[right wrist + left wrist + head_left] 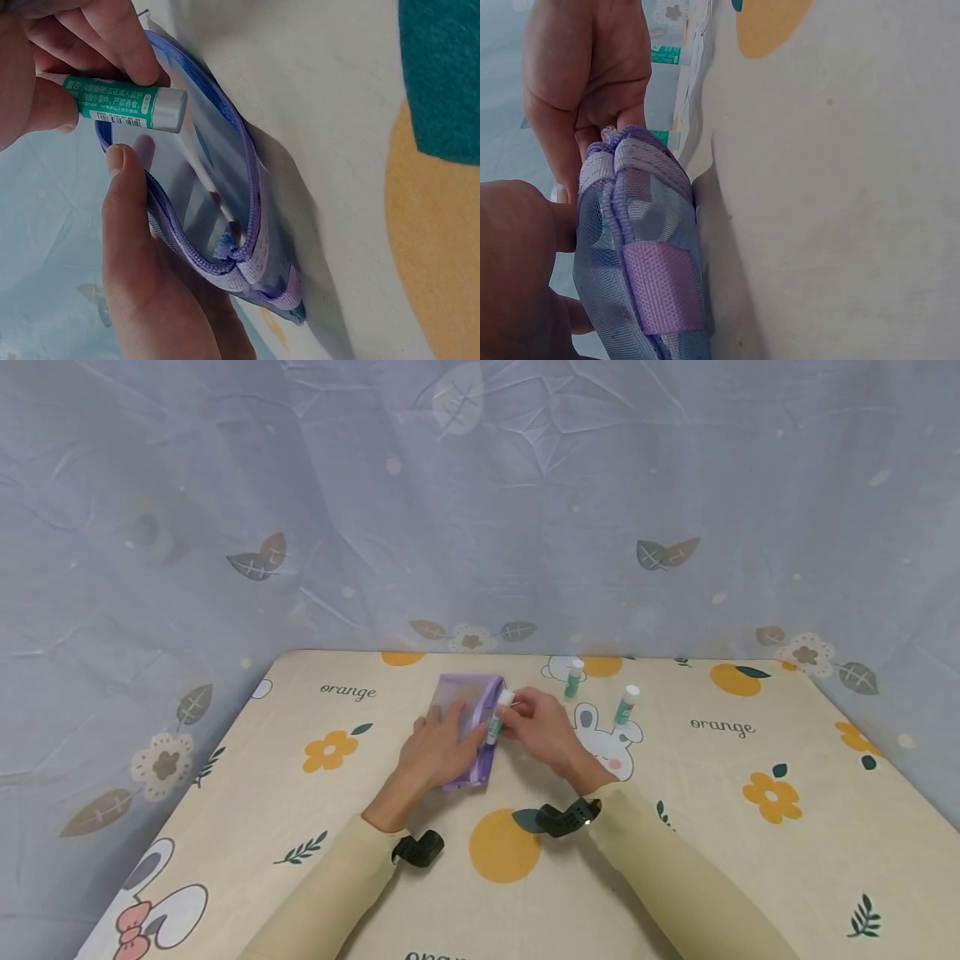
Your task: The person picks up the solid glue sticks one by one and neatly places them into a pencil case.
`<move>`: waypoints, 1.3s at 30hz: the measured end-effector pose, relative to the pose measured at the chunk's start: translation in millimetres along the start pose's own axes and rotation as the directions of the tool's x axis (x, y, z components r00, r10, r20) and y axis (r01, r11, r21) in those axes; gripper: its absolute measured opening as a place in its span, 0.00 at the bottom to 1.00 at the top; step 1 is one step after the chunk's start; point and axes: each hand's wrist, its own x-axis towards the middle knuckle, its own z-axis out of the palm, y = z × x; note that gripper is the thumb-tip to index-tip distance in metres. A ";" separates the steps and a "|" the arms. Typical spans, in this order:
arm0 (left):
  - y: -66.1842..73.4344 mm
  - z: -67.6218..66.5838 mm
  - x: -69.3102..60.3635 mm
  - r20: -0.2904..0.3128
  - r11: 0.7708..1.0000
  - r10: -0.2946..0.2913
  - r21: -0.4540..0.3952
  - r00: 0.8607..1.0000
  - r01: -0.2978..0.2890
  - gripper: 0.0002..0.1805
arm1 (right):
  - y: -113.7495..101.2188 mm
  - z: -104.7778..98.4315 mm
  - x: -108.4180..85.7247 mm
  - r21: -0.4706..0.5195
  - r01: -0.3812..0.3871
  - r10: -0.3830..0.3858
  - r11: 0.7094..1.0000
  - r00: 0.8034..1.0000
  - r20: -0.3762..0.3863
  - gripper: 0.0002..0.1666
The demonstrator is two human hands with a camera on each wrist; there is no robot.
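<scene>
A purple-edged mesh zipper pouch [456,687] lies on the table with its zipper mouth spread apart in the right wrist view. My left hand [438,747] grips the pouch's near side, thumb at the purple rim and fingers on the mesh. Between thumb and fingers, my right hand [543,727] pinches a green glue stick [116,103] with a white cap. Its grey base points toward the pouch's opening, just above the rim. In the left wrist view the closed end of the pouch [664,285], with a purple tab, hides most of the right fingertips.
Two more green glue sticks with white caps stand upright beyond the right hand, one farther back [573,681] and one to the right [627,706]. The table [600,893] has a cream cloth printed with oranges and rabbits. A grey-blue curtain [480,510] hangs behind it.
</scene>
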 end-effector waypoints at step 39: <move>1.1 0.7 -1.5 -0.030 1.000 0.017 0.018 0.999 -0.016 0.39 | 1.5 5.7 6.7 -0.078 -0.091 0.094 0.993 0.995 0.034 0.15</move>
